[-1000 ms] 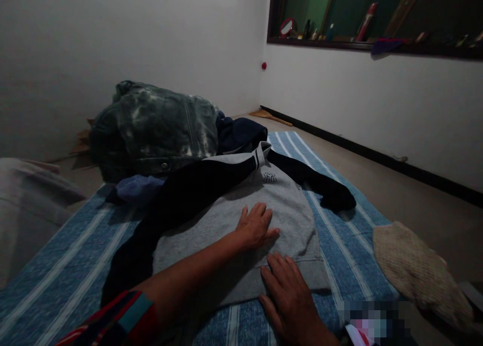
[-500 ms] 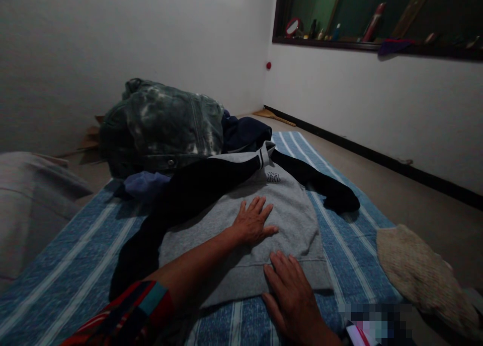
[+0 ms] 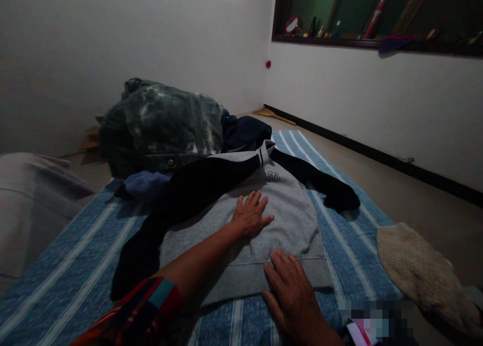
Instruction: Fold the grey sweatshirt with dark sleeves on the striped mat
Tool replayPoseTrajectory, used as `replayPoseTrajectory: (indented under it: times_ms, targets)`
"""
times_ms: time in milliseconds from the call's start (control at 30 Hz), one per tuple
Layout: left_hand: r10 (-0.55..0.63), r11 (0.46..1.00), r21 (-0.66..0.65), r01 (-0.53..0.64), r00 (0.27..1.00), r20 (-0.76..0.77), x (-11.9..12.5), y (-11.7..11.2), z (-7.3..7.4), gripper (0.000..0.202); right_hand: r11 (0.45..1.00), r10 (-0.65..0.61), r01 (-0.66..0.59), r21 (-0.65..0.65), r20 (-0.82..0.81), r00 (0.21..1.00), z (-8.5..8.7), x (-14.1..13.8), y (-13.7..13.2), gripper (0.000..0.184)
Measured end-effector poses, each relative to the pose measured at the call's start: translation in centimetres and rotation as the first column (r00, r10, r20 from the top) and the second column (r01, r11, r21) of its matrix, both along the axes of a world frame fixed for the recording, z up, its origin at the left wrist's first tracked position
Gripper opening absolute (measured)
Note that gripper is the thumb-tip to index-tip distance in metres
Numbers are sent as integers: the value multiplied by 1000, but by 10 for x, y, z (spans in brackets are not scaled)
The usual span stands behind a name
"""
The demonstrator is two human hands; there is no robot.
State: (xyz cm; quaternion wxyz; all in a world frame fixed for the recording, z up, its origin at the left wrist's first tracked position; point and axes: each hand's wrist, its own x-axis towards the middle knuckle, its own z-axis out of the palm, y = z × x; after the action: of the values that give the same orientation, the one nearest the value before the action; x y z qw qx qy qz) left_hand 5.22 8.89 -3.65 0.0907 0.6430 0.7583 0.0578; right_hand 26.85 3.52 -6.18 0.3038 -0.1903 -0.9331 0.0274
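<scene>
A grey sweatshirt (image 3: 287, 215) with black sleeves lies spread out on a blue striped cloth (image 3: 75, 250), its collar pointing away from me. Small dark lettering or a logo shows on the chest. My left hand (image 3: 251, 215) rests flat on the middle of the grey body, fingers spread. Lower down, my right hand (image 3: 292, 293) lies over the bottom hem, fingers stretched out and thumb apart. Neither hand grips the fabric.
Behind the sweatshirt sits a large dark green mottled bundle (image 3: 166, 119), with navy clothing (image 3: 247, 133) beside it. A crumpled blue cloth (image 3: 145, 185) lies left. Pale fabric (image 3: 37, 210) fills the left edge; a beige knitted item (image 3: 418, 265) is at right. Walls stand behind.
My left hand has slid slightly up and to the left across the sweatshirt. My right hand stays at the hem, and the sweatshirt keeps its place.
</scene>
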Motion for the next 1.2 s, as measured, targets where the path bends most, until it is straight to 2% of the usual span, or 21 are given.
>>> replayPoseTrajectory:
  times_ms: [67, 200, 500, 700, 1067, 1200]
  targets:
    - [18, 1000, 5, -18, 1000, -7, 5, -1, 3, 64, 1000, 1, -1, 4, 3, 1000, 0, 0, 0, 34]
    - [-47, 999, -6, 47, 999, 11, 15, -7, 5, 60, 1000, -2, 2, 14, 2, 1000, 0, 1, 0, 35]
    - [-4, 1000, -24, 4, 1000, -10, 8, -5, 4, 70, 1000, -8, 8, 1, 5, 1000, 0, 0, -1, 35]
    - [-34, 999, 15, 34, 999, -7, 18, -14, -1, 59, 999, 24, -26, 32, 86, 996, -3, 3, 2, 37]
    - [11, 999, -49, -9, 1000, 26, -1, -6, -3, 72, 998, 25, -30, 57, 78, 997, -4, 5, 1, 38]
    - [27, 999, -43, -26, 999, 22, -5, -6, -4, 69, 999, 13, -15, 35, 52, 999, -3, 4, 1, 37]
